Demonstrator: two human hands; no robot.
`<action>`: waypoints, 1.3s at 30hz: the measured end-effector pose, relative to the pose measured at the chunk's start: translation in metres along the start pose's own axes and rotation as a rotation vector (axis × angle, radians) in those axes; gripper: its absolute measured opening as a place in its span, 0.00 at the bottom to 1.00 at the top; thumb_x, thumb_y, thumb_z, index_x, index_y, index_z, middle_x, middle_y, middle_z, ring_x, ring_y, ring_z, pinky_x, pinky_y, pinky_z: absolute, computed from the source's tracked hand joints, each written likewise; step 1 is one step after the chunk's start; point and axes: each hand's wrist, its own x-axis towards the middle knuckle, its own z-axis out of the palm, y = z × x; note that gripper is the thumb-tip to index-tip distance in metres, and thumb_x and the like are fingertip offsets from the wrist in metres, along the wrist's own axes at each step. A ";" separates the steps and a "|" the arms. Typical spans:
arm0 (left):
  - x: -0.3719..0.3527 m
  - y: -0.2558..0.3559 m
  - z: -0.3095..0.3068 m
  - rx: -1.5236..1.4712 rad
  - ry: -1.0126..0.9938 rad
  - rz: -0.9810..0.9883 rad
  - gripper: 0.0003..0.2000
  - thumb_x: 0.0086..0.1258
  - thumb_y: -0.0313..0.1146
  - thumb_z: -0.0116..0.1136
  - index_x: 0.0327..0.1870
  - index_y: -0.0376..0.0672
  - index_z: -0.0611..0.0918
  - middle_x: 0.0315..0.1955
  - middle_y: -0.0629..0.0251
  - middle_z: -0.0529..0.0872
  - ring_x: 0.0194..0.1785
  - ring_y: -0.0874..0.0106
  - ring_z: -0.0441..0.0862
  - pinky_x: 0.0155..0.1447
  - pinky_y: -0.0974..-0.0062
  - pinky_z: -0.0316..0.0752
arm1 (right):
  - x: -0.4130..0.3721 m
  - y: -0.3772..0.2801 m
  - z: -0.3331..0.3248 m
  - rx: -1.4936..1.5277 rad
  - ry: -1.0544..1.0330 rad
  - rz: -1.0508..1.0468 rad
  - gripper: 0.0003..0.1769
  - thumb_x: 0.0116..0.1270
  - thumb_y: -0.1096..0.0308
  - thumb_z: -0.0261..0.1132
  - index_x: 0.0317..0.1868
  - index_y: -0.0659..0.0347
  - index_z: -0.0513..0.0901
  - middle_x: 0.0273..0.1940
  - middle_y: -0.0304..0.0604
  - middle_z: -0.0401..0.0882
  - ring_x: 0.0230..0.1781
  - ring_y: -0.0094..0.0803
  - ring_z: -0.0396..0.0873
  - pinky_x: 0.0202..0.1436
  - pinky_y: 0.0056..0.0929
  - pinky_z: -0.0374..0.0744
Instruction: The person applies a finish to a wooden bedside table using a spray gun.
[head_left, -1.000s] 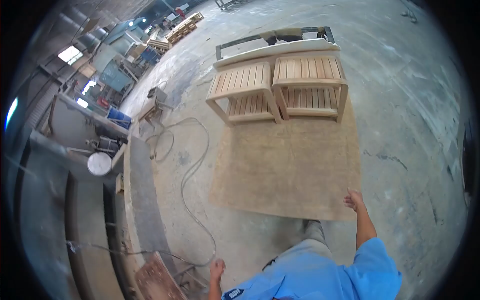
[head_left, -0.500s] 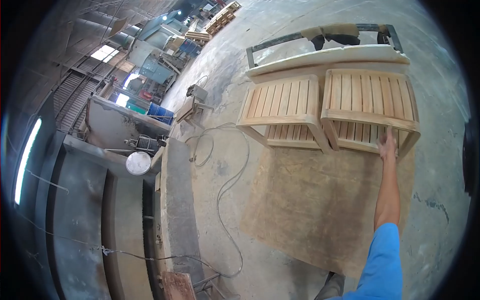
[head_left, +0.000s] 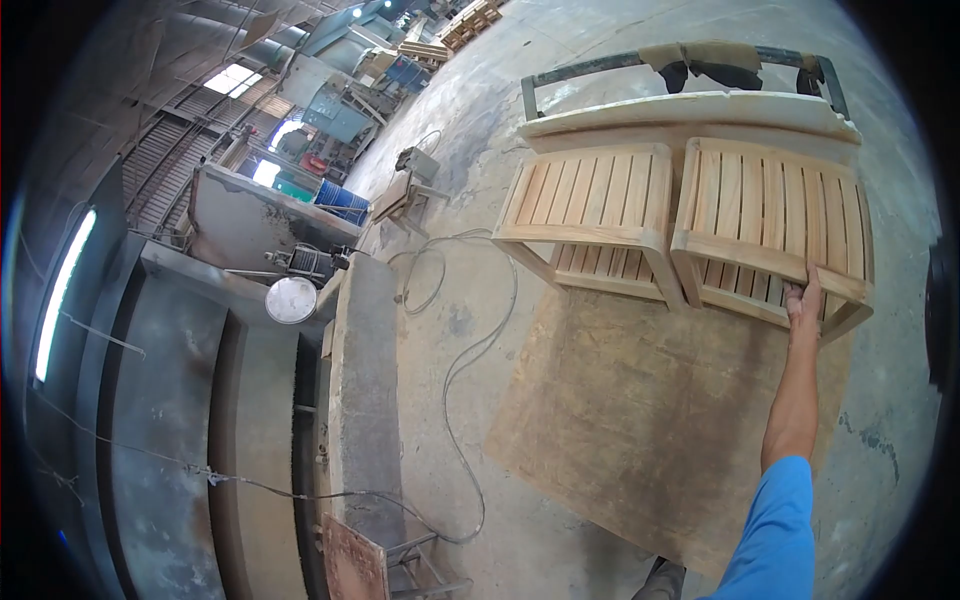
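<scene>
My right hand, at the end of a blue sleeve, is closed on the near top rail of a slatted wooden stool, close to its right corner. The fingers are partly hidden by the rail. This stool sits slightly askew, its right corner nearer to me. Beside it on the left stands a matching slatted stool, with a narrow gap between them. Both have pale bare wood and a lower slatted shelf. My left hand is out of view.
A brown sheet covers the floor before the stools. Behind them stands a pale board with a dark metal frame. A hose snakes over the concrete at left, near a low wall and a white-topped bucket.
The right stool's near right corner has swung toward me with my right hand on its rail. The left stool appears unmoved; the whole view has shifted slightly.
</scene>
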 end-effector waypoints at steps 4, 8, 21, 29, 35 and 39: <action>-0.005 -0.017 0.010 0.001 -0.004 0.010 0.18 0.69 0.45 0.60 0.50 0.40 0.82 0.35 0.58 0.86 0.42 0.66 0.83 0.46 0.71 0.77 | -0.067 -0.003 -0.003 0.070 0.124 0.002 0.42 0.63 0.42 0.68 0.71 0.52 0.64 0.66 0.43 0.68 0.67 0.40 0.67 0.68 0.50 0.69; -0.005 -0.049 0.036 0.020 -0.029 0.030 0.19 0.69 0.46 0.60 0.51 0.39 0.81 0.36 0.57 0.87 0.44 0.65 0.84 0.48 0.70 0.78 | -0.154 0.005 -0.035 -0.036 0.246 0.006 0.52 0.60 0.28 0.60 0.75 0.50 0.56 0.75 0.40 0.56 0.73 0.39 0.58 0.76 0.50 0.57; 0.017 0.202 0.262 -0.052 -0.369 0.831 0.32 0.70 0.47 0.61 0.66 0.32 0.70 0.51 0.46 0.84 0.55 0.61 0.83 0.57 0.67 0.76 | -0.441 -0.067 -0.166 -0.172 0.292 0.383 0.49 0.60 0.25 0.57 0.72 0.48 0.64 0.69 0.39 0.66 0.66 0.41 0.67 0.69 0.45 0.67; -0.008 0.257 0.336 -0.316 -0.552 0.661 0.33 0.65 0.56 0.64 0.59 0.35 0.76 0.52 0.53 0.83 0.54 0.64 0.82 0.58 0.67 0.76 | -0.508 -0.203 -0.174 -1.132 0.356 0.870 0.35 0.64 0.34 0.61 0.45 0.63 0.69 0.38 0.47 0.72 0.38 0.35 0.70 0.43 0.34 0.68; -0.004 0.250 0.337 -0.264 -0.482 0.487 0.45 0.55 0.68 0.64 0.60 0.31 0.75 0.53 0.48 0.82 0.57 0.60 0.81 0.60 0.65 0.75 | -0.370 -0.264 -0.266 -1.788 -0.112 0.066 0.45 0.70 0.36 0.56 0.65 0.74 0.69 0.56 0.55 0.79 0.57 0.42 0.76 0.66 0.37 0.70; -0.008 0.235 0.346 -0.377 -0.469 0.466 0.48 0.52 0.69 0.65 0.58 0.28 0.75 0.54 0.43 0.80 0.57 0.58 0.80 0.59 0.64 0.75 | -0.362 -0.237 -0.209 -1.071 0.062 0.270 0.31 0.71 0.50 0.63 0.56 0.75 0.77 0.52 0.48 0.81 0.55 0.37 0.76 0.61 0.34 0.72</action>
